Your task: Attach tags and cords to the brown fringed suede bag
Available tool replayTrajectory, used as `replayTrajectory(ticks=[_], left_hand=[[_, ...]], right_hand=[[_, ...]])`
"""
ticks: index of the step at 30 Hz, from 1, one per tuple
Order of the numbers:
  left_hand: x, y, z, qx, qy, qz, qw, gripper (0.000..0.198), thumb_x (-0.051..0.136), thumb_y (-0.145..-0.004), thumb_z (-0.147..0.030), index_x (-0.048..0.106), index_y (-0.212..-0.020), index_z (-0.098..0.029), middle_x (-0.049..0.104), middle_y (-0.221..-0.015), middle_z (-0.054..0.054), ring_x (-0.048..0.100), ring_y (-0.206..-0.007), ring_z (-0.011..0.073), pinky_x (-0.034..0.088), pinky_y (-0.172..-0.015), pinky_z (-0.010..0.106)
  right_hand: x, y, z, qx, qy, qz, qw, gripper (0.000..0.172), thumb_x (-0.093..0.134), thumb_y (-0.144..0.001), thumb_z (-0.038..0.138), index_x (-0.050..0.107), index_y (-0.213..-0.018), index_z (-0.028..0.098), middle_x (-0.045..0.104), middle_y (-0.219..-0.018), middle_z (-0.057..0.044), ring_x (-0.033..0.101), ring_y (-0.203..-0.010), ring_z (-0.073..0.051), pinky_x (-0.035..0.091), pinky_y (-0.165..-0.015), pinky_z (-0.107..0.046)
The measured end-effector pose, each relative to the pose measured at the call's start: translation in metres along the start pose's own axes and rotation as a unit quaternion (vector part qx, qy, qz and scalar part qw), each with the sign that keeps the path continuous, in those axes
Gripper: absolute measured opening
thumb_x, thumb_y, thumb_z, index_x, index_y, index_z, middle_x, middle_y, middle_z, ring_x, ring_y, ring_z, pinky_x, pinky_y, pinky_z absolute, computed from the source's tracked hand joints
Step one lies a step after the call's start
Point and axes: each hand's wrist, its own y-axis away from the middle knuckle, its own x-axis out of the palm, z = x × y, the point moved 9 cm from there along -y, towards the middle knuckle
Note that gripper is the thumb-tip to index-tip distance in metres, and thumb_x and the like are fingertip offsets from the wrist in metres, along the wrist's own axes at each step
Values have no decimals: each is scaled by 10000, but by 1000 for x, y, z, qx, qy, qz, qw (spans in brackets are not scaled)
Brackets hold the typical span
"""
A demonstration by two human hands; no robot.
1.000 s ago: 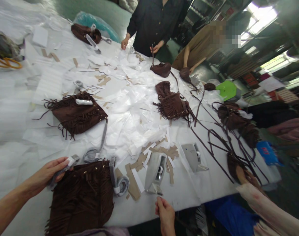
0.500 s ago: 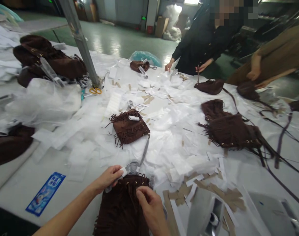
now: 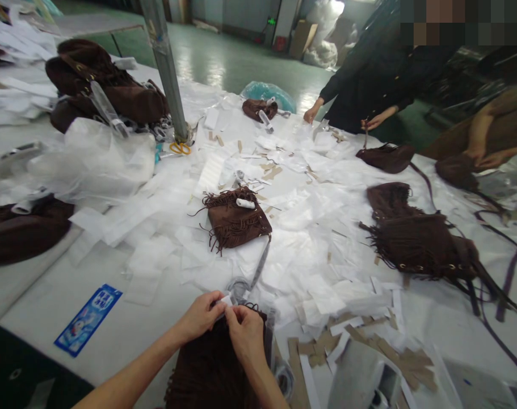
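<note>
A dark brown fringed bag [image 3: 211,363] lies at the table's near edge under my forearms. Above its top edge, my left hand [image 3: 204,313] pinches a small white wrapping piece [image 3: 226,300]. My right hand [image 3: 245,329] meets it there, thumb and finger closed on the same piece. Beside my fingers is a coil of strap in clear wrap [image 3: 240,288]. Just beyond lies a smaller fringed brown pouch [image 3: 240,221] with a white roll [image 3: 245,203] on top. My hands cover part of the near bag's top.
White wrapping sheets [image 3: 301,227] and brown card strips [image 3: 407,358] litter the table. A blue packet [image 3: 88,320] lies at left. Orange-handled scissors [image 3: 180,148] rest by a metal post [image 3: 167,74]. More brown bags [image 3: 424,244] lie at right, where two people work across the table.
My right hand has moved up from the bag's eyelets to the white piece at my left hand. The view has shifted, so the table's contents appear farther right.
</note>
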Motion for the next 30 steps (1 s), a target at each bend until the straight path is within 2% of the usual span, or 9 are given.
replayTrajectory(ticks=[9, 12, 15, 19, 21, 23, 26, 28, 30], left_hand=[[-2, -2, 6, -10, 42, -2, 999, 276, 484, -843, -421, 548, -743, -172, 449, -526, -83, 420, -390, 73, 305, -387, 186], [-1, -2, 13, -25, 78, -13, 997, 308, 505, -817, -472, 534, -748, -173, 435, -531, -90, 373, -361, 57, 258, -357, 179], [4, -1, 21, -49, 123, -18, 991, 358, 493, -796, -533, 514, -742, -180, 420, -523, -94, 336, -330, 48, 227, -333, 175], [12, 2, 30, -84, 176, -13, 981, 384, 540, -762, -566, 509, -741, -184, 428, -503, -94, 354, -329, 44, 234, -333, 159], [15, 5, 33, -104, 201, -7, 974, 395, 570, -746, -574, 512, -750, -184, 431, -490, -96, 354, -323, 41, 228, -329, 152], [18, 9, 34, -122, 224, 1, 967, 405, 590, -735, -579, 522, -763, -181, 433, -477, -97, 344, -313, 40, 223, -322, 150], [20, 13, 33, -137, 257, 10, 957, 401, 608, -735, -563, 542, -783, -171, 490, -518, -74, 360, -323, 38, 258, -326, 155], [17, 13, 34, -140, 274, 0, 951, 396, 620, -730, -554, 537, -785, -170, 558, -601, -47, 377, -336, 30, 290, -339, 159], [10, 12, 37, -143, 285, -30, 947, 403, 625, -718, -559, 515, -783, -177, 591, -660, -35, 379, -342, 21, 296, -345, 155]], right_hand=[[0, -3, -6, 31, -7, -20, 999, 322, 555, -800, 334, 672, -555, 159, 632, -484, -22, 576, -475, -159, 351, -471, -233], [3, 0, -5, 27, -39, -5, 999, 287, 539, -816, 344, 708, -662, 170, 667, -532, -12, 604, -483, -156, 405, -490, -227], [3, 6, -4, 21, -64, 2, 998, 215, 530, -812, 278, 720, -775, 187, 713, -631, -8, 643, -542, -160, 457, -550, -232], [-5, 14, 6, -24, -43, -15, 999, 179, 534, -810, 248, 705, -807, 196, 737, -752, -37, 671, -661, -197, 476, -616, -264], [-9, 16, 11, -44, -30, -23, 998, 184, 533, -813, 221, 666, -938, 194, 729, -772, -37, 671, -695, -203, 477, -652, -276], [-10, 16, 13, -56, -28, -19, 998, 274, 519, -816, 178, 581, -1083, 190, 711, -768, -22, 665, -711, -197, 476, -680, -280], [-8, 11, 15, -93, -14, -1, 996, 272, 471, -847, 152, 527, -1109, 199, 687, -784, -15, 658, -736, -184, 474, -702, -275], [-16, 6, 10, -100, 9, -37, 994, 193, 445, -877, 177, 554, -1034, 198, 681, -831, -38, 650, -755, -186, 472, -719, -284], [-30, 4, 1, -77, 30, -109, 991, 162, 439, -898, 223, 572, -982, 180, 665, -894, -82, 634, -791, -205, 464, -747, -316]])
